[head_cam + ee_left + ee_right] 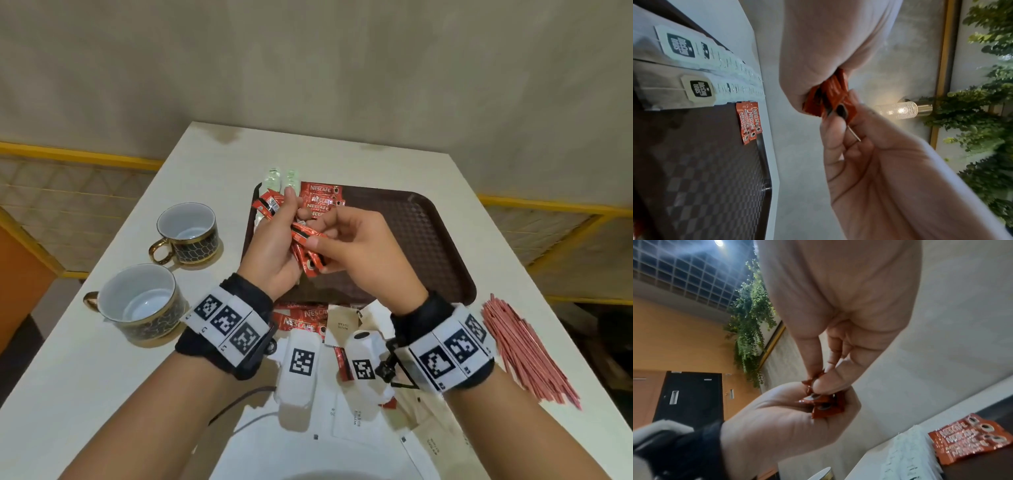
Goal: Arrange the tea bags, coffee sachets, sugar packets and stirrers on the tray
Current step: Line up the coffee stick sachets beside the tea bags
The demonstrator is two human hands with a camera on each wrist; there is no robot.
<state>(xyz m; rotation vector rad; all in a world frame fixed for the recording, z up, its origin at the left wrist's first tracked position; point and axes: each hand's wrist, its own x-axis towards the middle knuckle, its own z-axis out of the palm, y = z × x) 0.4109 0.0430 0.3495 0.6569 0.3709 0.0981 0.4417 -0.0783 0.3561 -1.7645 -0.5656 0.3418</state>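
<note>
My left hand hides most of the bunch of red coffee sachets it grips, so I cannot count them; only crinkled foil ends stick out above my fingers and below my palm, at the centre of the head view. My right hand pinches one sachet of that bunch between thumb and forefinger. Both hands hover over the left part of the brown tray, whose floor has a moulded checker texture.

At the tray's far left corner, near the upper middle of the frame, a fanned row of coffee sachets lies flat, glossy red with white lettering. Left of it runs a row of tea bags, pale paper with dark green tags; my left hand covers much of that row in the head view.

My wrists block the lower middle of the frame, where more red sachets and white and tan sugar packets lie loose on the white desk, partly cut off. At the lower right sits a pile of thin pink stirrers. At the left stand two cups, dark-patterned with gold rims and handles.
</note>
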